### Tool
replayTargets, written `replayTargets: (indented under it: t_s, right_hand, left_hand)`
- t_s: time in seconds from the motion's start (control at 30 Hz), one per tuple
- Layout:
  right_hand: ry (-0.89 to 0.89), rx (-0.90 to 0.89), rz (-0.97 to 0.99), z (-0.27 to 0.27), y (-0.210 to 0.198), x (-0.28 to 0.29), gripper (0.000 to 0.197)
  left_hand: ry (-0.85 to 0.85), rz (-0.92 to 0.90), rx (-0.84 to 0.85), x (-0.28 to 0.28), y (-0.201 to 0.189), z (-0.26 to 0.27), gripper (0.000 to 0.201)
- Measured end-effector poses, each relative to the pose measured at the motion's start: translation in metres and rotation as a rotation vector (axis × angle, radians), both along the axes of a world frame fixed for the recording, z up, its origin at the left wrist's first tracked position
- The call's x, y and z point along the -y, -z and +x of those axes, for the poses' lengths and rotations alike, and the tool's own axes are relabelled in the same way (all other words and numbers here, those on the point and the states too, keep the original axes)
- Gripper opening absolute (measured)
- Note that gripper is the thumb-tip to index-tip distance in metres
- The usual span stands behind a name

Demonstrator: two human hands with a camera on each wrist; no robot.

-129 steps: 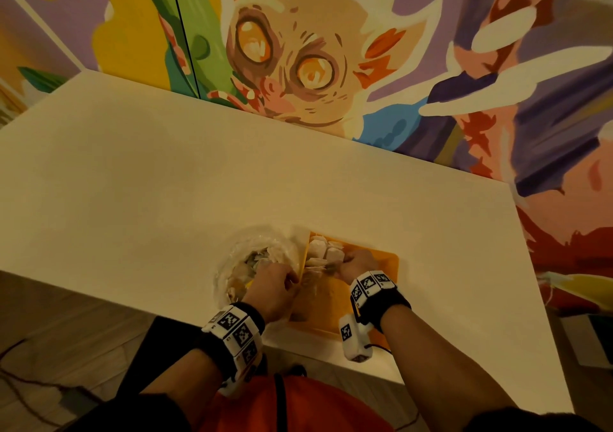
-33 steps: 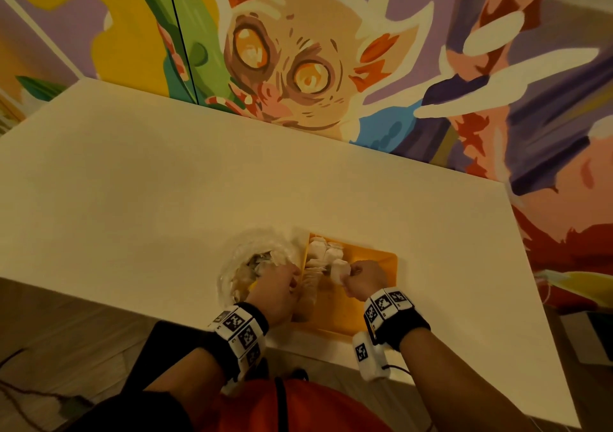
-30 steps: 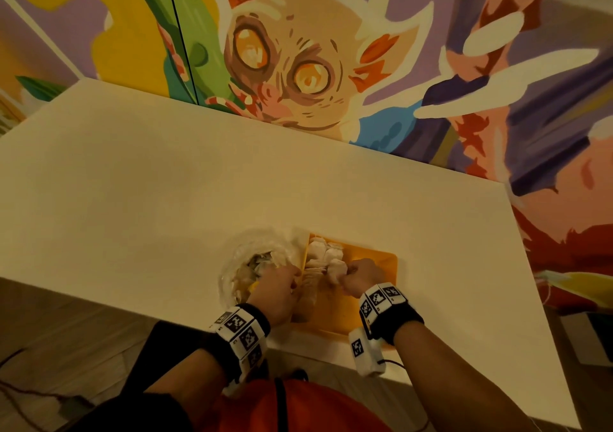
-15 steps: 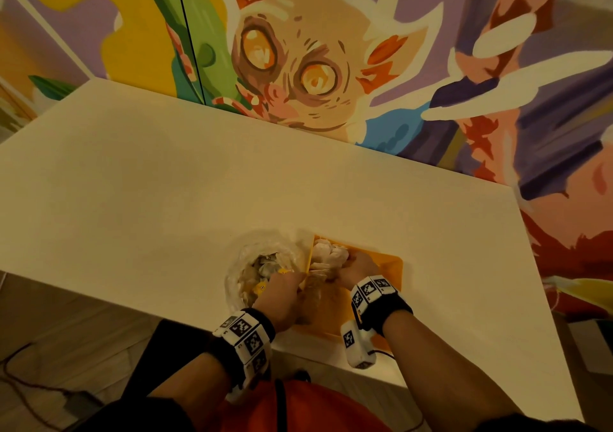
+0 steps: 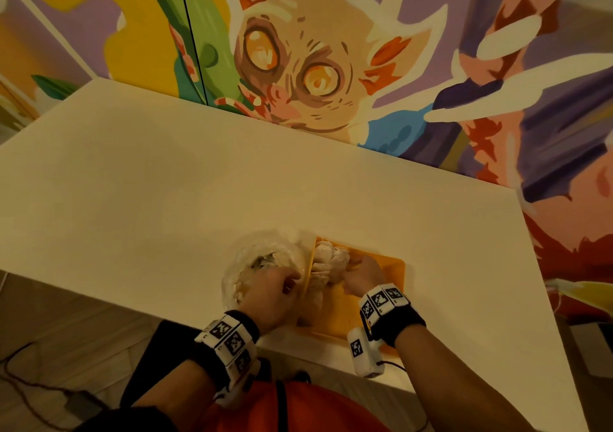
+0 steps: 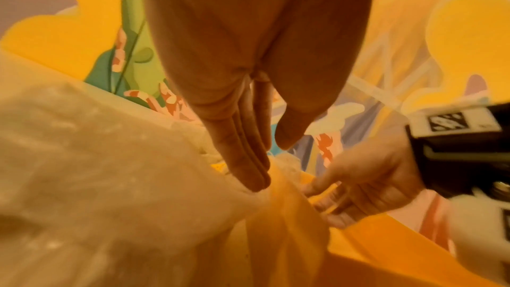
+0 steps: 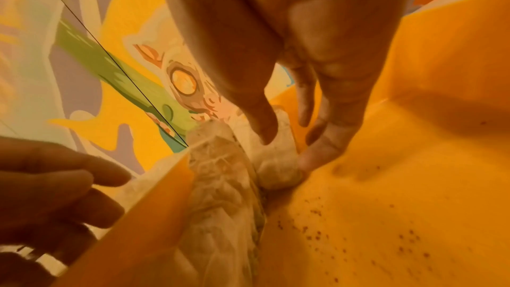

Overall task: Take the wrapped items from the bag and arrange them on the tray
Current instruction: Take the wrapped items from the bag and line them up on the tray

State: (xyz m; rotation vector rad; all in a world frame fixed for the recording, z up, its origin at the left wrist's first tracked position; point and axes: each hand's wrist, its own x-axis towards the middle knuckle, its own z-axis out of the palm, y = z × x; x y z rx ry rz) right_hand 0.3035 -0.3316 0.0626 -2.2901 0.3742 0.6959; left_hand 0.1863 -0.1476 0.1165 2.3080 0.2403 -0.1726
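Head view: a painted wall (image 5: 298,66), a mural of a wide-eyed creature, rises behind a white table (image 5: 166,182). Near the table's front edge an orange tray (image 5: 394,265) lies flat, and just to its left sits a clear bag (image 5: 262,252), crumpled open, pale items inside. Part of the bag's plastic drapes over the tray's left rim.

In the tray's far left corner lies a cluster of wrapped items (image 5: 328,255), white and lumpy, touching each other. How many there are cannot be told.

Both wrists wear black bands with white marker blocks. The left hand (image 5: 268,292) rests at the bag's right side, next to the tray's rim; in the left wrist view its fingers (image 6: 245,160) are straight and together, tips touching the bag's plastic (image 6: 96,182), thumb apart, nothing gripped. The right hand (image 5: 361,275) is over the tray, at the cluster. In the right wrist view the thumb (image 7: 262,121) and fingers (image 7: 322,150) stand on either side of one wrapped item (image 7: 276,160) that rests on the tray floor (image 7: 386,182) beside the draped plastic, fingertips down against the floor and touching the item's side. The thumb is at the item's top; whether it presses or only hovers cannot be told. Dark specks dot the tray floor.
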Motion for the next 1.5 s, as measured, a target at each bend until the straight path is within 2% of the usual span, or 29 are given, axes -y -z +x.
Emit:
replayTargets:
  t_s: [0.07,0.17,0.23,0.3,0.37,0.43,0.5,0.7,0.83,0.93,1.17,1.23,1.33,1.5]
  right_hand:
    - [0.069,0.025,0.021,-0.006,-0.012,0.005,0.034]
    - [0.011,0.164,0.003,-0.016,-0.039,0.008,0.027]
    - [-0.091,0.305,0.025,-0.026,-0.06,0.002,0.016]
    - [-0.241,0.384,0.115,-0.035,-0.078,-0.01,0.011]
    - [-0.452,0.376,0.207,-0.043,-0.089,-0.024,0.011]
    - [-0.645,0.295,0.235,-0.05,-0.092,-0.038,0.003]
    - [-0.795,0.247,0.212,-0.057,-0.093,-0.051,0.014]
    - [-1.094,0.162,0.061,-0.077,-0.086,-0.08,0.033]
    - [-1.093,0.142,0.046,-0.08,-0.079,-0.084,0.034]
    - [-1.083,0.133,0.06,-0.079,-0.078,-0.082,0.033]
    - [-1.055,0.141,0.07,-0.081,-0.076,-0.076,0.032]
    - [-1.04,0.133,0.084,-0.082,-0.076,-0.075,0.031]
    - [-1.03,0.127,0.097,-0.084,-0.076,-0.075,0.03]
    - [-1.008,0.103,0.116,-0.083,-0.076,-0.074,0.029]
  left_hand:
    - [-0.086,-0.048,0.08,-0.013,-0.005,-0.001,0.014]
    - [-0.148,-0.001,0.102,-0.04,-0.01,0.0,0.004]
    - [-0.126,0.098,0.032,-0.059,-0.007,0.003,0.006]
    - [-0.048,0.246,-0.118,-0.074,-0.001,0.007,0.018]
    - [0.044,0.371,-0.276,-0.081,0.002,0.01,0.031]
    - [0.192,0.506,-0.36,-0.079,-0.001,0.014,0.039]
    - [0.308,0.601,-0.407,-0.072,-0.003,0.016,0.045]
    - [0.276,0.626,-0.482,-0.063,0.014,0.02,0.043]
    - [0.248,0.633,-0.506,-0.062,0.01,0.023,0.044]
    - [0.226,0.569,-0.518,-0.064,0.011,0.024,0.043]
    - [0.287,0.566,-0.48,-0.067,0.01,0.023,0.028]
    - [0.264,0.557,-0.453,-0.069,0.009,0.024,0.033]
    - [0.229,0.467,-0.417,-0.074,0.009,0.021,0.043]
    - [0.151,0.246,-0.312,-0.091,0.004,0.016,0.027]
